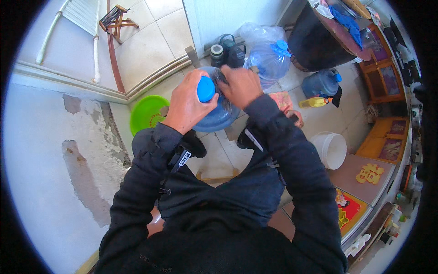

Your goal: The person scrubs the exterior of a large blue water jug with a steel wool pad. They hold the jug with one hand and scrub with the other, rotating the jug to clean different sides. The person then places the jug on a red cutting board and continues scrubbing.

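A large blue plastic water jug [217,121] stands on the tiled floor between my feet. My left hand [191,99] grips the round blue cap [206,89] at its neck, thumb and fingers around it. My right hand [241,85] is closed on a dark scouring pad [219,77], which lies against the jug's upper side; the hand is slightly blurred. How much of the pad sits under the fingers is hidden.
At the left is a green basin [142,114]. To the right stand a clear water jug [268,65], a smaller blue jug [318,84], a yellow detergent bottle [313,102], a pink cloth [280,100] and a white bucket [330,150]. Dark flasks [236,54] stand beyond.
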Available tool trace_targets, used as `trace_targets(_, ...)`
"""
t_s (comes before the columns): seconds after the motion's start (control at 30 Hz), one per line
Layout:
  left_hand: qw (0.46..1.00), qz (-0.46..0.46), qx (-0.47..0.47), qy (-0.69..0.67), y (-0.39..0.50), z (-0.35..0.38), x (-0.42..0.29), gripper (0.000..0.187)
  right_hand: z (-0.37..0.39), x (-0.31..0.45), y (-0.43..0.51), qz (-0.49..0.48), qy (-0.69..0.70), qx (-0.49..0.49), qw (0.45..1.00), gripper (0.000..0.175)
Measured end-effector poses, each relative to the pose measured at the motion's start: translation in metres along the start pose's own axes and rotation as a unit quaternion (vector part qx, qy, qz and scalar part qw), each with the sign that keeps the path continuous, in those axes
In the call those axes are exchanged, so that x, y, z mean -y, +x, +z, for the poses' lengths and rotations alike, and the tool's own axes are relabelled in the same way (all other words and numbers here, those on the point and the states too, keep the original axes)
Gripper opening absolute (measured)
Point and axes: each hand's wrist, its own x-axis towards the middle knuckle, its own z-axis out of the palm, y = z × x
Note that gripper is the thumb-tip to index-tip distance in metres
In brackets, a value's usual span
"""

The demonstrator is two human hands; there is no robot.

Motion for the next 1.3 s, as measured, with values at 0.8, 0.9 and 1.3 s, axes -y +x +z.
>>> trace_targets(0.8,1.000,-0.012,-0.007,0.014,0.002,0.000,-0.005,0.047,0.011,-0.002,-0.016,0.065,0.049,-0.057,0.995,0.029)
trace_targets(0.9,1.000,-0.004,-0.013,0.012,0.002,0.001,-0.003,0.048,0.001,0.019,-0.084,0.170,0.100,0.047,0.979,0.029)
trace_targets(1.3,0.999,0.003,-0.021,0.046,0.003,0.000,-0.005,0.045,0.031,-0.023,-0.047,0.216,0.156,-0.107,0.958,0.034)
